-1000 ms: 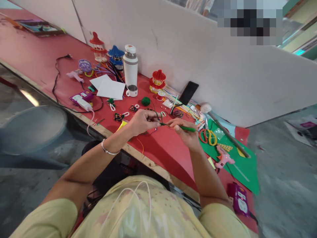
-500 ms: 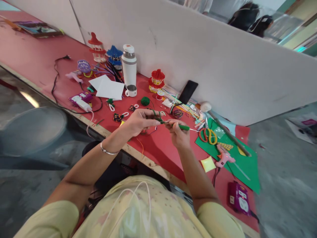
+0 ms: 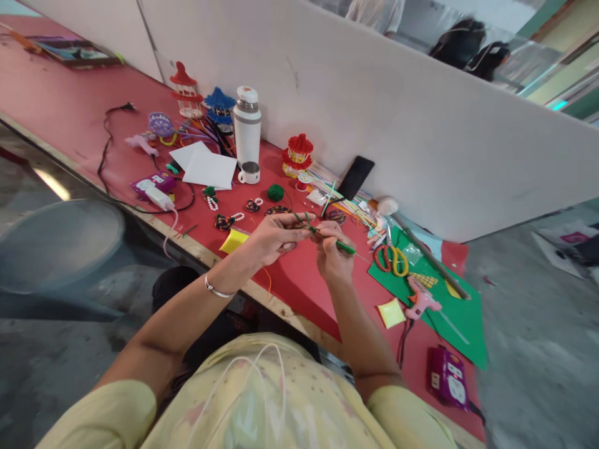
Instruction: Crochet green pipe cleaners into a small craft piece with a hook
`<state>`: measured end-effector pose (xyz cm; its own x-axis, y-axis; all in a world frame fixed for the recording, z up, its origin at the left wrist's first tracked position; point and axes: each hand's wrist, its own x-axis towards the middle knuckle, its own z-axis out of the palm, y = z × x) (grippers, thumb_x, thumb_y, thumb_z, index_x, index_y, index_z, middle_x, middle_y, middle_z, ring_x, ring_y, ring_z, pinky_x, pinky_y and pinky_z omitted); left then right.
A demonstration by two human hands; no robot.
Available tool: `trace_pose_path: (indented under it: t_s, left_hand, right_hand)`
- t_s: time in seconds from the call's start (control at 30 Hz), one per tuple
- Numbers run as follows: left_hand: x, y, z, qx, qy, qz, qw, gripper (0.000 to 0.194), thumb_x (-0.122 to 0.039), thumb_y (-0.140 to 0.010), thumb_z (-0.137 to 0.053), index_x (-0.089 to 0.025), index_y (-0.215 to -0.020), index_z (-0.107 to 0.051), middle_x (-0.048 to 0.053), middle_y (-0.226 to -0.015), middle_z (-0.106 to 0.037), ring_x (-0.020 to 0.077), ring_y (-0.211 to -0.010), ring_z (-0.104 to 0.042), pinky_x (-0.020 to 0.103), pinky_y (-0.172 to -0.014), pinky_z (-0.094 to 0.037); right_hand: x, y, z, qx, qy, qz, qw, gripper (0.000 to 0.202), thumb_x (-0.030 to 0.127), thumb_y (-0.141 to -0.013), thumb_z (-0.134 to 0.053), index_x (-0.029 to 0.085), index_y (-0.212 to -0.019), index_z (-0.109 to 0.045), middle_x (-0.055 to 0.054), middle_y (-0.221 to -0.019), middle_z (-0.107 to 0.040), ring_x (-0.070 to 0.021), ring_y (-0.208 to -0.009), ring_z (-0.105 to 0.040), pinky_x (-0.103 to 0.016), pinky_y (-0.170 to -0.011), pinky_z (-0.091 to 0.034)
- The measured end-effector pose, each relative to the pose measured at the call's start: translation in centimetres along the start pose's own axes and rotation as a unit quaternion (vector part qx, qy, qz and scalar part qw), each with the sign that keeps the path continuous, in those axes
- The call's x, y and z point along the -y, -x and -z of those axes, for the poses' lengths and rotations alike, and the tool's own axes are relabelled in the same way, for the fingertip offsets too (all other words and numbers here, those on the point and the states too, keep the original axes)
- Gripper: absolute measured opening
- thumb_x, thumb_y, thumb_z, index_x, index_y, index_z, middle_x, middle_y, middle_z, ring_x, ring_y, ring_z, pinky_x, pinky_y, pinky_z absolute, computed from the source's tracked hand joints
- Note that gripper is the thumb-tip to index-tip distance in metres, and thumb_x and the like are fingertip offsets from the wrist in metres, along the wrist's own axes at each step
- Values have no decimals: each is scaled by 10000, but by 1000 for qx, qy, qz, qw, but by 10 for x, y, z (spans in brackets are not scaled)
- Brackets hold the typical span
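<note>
At left, small beaded yarn pieces (image 3: 224, 221) are laid out and judged complete, with a green yarn ball (image 3: 275, 193) placed just beyond the left hand (image 3: 277, 237). Above the red table (image 3: 299, 280), green yarn (image 3: 306, 217) is looped over that hand's forefinger and pinched by its fingertips; its working is judged unfinished. At its right, a green-handled crochet hook (image 3: 345, 247) is gripped firmly by the right hand (image 3: 336, 255), tip at the yarn.

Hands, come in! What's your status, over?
Right hand gripping green-handled tool. Left hand holding looped green yarn. Scissors nearby, not in the way.
</note>
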<state>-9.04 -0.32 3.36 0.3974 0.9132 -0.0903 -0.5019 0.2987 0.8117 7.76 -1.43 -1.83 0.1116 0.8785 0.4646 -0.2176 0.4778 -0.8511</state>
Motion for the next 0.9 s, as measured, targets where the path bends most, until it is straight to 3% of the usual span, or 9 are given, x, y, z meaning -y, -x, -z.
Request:
trace_pose_path:
  t_s: [0.17,0.27,0.37,0.53,0.73,0.9]
  left_hand:
    - [1,3,4,7,-15,-20,1000,510,-303,-638,-999,-148,-1096,-835,-32,-641,-650,9,-421,-389,188,-396,-219]
    - [0,4,6,1,-35,-30,999,509,-531,-751,-918,-141,-1069,-839,-32,-568,-579,43,-412,-437,202,-380,-232]
    - [0,3,5,-28,-52,-39,998,565,-672,-805,-821,-142,-1002,-839,-8,-587,-605,51,-392,-444,215,-362,-237]
    - [0,3,4,-29,-80,-16,996,470,-560,-697,-947,-129,-820,-805,-63,-450,-461,50,-363,-405,199,-344,-202]
    - [2,2,10,-12,-37,5,999,531,-380,-643,-1008,-120,-1071,-833,10,-614,-693,81,-465,-585,176,-401,-365]
    - [5,1,14,-11,-43,1,999,568,-327,-648,-1005,-134,-1152,-826,51,-728,-774,103,-540,-672,174,-462,-469]
  right_hand:
    - [-3,-2,7,31,28,42,998,217,561,-886,-799,365,-970,-836,-25,-993,-744,-173,-817,-674,-360,-745,-553]
    - [0,-4,10,53,54,49,996,175,532,-908,-784,385,-981,-844,-24,-981,-759,-195,-880,-702,-394,-822,-577]
    - [7,-5,11,60,84,37,994,174,535,-902,-788,386,-971,-847,-29,-967,-773,-225,-951,-720,-433,-878,-597]
    - [19,-6,14,96,124,52,986,177,512,-898,-797,349,-937,-856,-40,-933,-785,-226,-931,-723,-443,-886,-605]
    - [20,-5,20,83,120,39,989,207,548,-885,-796,351,-918,-852,-44,-947,-787,-230,-917,-727,-445,-866,-618]
    - [13,0,16,40,115,61,991,166,509,-904,-790,365,-962,-848,-39,-963,-786,-234,-938,-737,-457,-889,-616]
